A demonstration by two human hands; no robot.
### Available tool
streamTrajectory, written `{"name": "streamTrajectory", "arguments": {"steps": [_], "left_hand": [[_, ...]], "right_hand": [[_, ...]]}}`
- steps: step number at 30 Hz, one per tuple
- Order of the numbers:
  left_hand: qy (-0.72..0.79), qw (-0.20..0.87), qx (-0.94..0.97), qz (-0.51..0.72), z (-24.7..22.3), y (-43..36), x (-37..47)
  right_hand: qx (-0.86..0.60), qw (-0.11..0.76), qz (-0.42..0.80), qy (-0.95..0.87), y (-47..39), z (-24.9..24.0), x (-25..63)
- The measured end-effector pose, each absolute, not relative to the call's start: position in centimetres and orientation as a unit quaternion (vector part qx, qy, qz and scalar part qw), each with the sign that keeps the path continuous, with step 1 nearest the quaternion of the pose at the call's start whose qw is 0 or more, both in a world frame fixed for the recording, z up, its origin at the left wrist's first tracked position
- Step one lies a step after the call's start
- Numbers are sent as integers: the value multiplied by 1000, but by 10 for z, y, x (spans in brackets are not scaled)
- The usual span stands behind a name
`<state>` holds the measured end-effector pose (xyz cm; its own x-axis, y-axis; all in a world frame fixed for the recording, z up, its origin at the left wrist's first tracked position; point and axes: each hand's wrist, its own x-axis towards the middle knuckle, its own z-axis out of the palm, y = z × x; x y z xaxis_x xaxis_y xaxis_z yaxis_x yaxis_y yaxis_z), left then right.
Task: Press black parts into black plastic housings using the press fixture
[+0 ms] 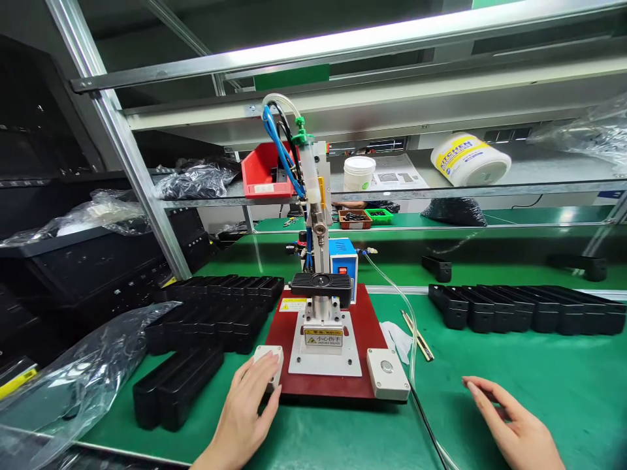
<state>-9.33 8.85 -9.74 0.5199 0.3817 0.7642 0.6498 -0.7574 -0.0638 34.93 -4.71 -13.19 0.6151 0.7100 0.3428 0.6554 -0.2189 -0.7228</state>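
Observation:
My left hand [248, 406] lies with its fingers stretched over the left button box [277, 358] of a small bench press [321, 326]. Its fingers cover that box's button. Over the green table, right of the press, my right hand [514, 421] hovers, loosely curved, with a gap inside the thumb and no visible object. The right button box [388, 373], with a round metal button, is apart from it. A black ribbed rectangular part [321, 284] sits on top of the press's metal holder, below a clear syringe-like cylinder [309, 173].
Black rectangular cases [210, 320] stand in rows on the left; more black cases [524, 310] line the right. Clear plastic film [98, 378] lies at the left edge. A hose [414, 326] crosses right of the press. The shelf holds a red bin [267, 173] and white tubs [359, 173].

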Motion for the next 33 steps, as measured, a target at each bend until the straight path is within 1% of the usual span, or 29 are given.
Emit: {"name": "streamTrajectory", "arguments": {"steps": [2, 5, 8, 10, 18, 25, 30, 33], "left_hand": [[-307, 173, -849, -394, -111, 87, -97], [-323, 159, -821, -442, -121, 87, -98], [-336, 151, -806, -464, -123, 88, -97], [-339, 160, -802, -465, -120, 89, -97], [-340, 175, -796, -470, -111, 96, -92], [-363, 179, -784, -471, -110, 96, -84], [-383, 159, -780, -468, -113, 94, -80], [-376, 126, -781, -482, -116, 94, -82]], "right_hand": [[-703, 457, -43, -543, -46, -121, 322], [-587, 412, -163, -677, -37, -105, 275], [-543, 339, -239, -730, -26, -100, 245], [-544, 315, -261, -733, -22, -101, 239], [-561, 302, -269, -722, -20, -107, 236], [-579, 295, -281, -707, -8, -93, 225], [-568, 300, -277, -714, -2, -88, 221], [-561, 317, -260, -719, -5, -91, 224]]}}
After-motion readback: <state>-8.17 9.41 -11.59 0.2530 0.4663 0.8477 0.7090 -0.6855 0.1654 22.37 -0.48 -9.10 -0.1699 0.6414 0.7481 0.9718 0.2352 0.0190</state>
